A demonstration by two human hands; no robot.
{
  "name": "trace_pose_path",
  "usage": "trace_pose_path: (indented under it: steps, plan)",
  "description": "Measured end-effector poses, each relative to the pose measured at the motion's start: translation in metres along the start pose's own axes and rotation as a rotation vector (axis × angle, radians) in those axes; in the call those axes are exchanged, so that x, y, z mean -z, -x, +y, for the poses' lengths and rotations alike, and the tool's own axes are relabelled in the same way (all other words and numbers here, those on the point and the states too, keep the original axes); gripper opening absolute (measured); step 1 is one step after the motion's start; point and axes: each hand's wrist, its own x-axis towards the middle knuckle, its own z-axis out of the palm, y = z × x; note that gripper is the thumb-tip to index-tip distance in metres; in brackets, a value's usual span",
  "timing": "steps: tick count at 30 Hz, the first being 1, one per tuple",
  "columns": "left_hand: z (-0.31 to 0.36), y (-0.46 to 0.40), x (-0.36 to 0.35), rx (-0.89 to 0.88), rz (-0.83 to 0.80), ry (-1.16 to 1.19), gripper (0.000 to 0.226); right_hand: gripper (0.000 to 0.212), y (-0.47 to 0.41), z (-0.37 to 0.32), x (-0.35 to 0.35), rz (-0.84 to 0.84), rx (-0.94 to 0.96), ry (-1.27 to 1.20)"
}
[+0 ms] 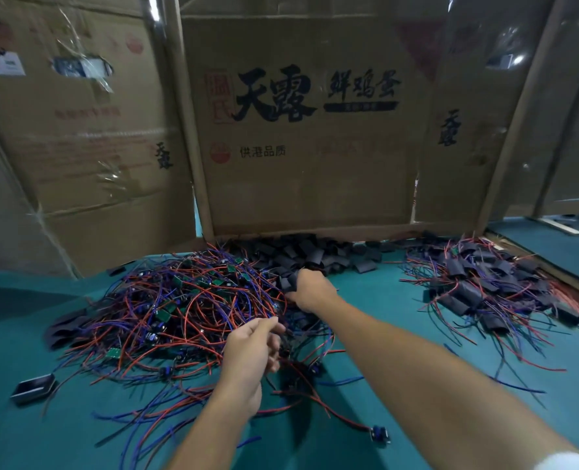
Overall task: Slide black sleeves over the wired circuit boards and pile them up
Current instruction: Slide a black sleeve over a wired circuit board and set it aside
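I'm over a teal table [417,300] walled in by flattened cardboard boxes [298,184]. Far left, a box [88,130] with torn clear tape and faint red print I can't read. On the teal in front, a big tangle of red and blue wired circuit boards [179,307], green boards showing through. My left hand [251,354] sits at its near edge, fingertips pinching wires. The centre panel reads 天露 and 鲜鸡蛋 in black, 供港品质 lower down. Below it lies a heap of loose black sleeves [315,256]; my right hand [310,290] reaches in, fingers curled on a sleeve [286,283]. Right, the sleeved pile [484,286], wires trailing out.
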Motion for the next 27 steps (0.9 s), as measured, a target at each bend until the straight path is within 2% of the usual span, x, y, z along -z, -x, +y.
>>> trace_pose_path:
  steps: [3,7,9,12,14,16,18,19,21,23,27]
  plan:
    - [0.002,-0.001,0.001,0.053,0.008,0.078,0.026,0.046,-0.006,0.003,-0.005,-0.002,-0.018,-0.071]
    - [-0.003,-0.001,-0.005,0.068,0.019,0.102,0.025,0.048,-0.004,0.004,-0.006,-0.086,-0.049,-0.093]
    - [-0.009,-0.001,-0.007,0.103,0.002,0.150,0.024,0.041,-0.003,0.001,-0.006,-0.078,-0.067,-0.119]
    - [-0.012,-0.004,-0.008,0.118,0.027,0.234,0.022,0.023,0.004,0.002,0.002,0.072,-0.072,-0.233]
    - [-0.011,-0.005,-0.008,0.004,0.072,0.132,0.015,0.017,0.019,0.006,0.009,0.193,-0.023,-0.355]
    - [-0.010,-0.001,-0.008,-0.226,0.078,-0.208,0.006,0.018,0.045,0.009,0.011,0.217,0.135,-0.413]
    - [-0.016,0.005,-0.011,-0.484,0.022,-0.664,0.042,0.023,0.074,0.015,0.008,0.189,0.263,-0.408]
    - [-0.019,0.009,-0.015,-0.584,-0.010,-0.794,0.059,0.024,0.085,0.020,0.007,0.183,0.283,-0.432]
    - [-0.021,0.015,-0.023,-0.707,-0.077,-0.875,0.068,0.020,0.103,0.034,0.010,0.151,0.258,-0.618]
    - [-0.023,0.018,-0.027,-0.767,-0.122,-0.874,0.067,0.013,0.117,0.045,0.021,0.066,0.236,-0.821]
    - [-0.020,0.020,-0.028,-0.846,-0.067,-0.754,0.047,0.009,0.138,0.052,0.027,-0.082,0.243,-1.027]
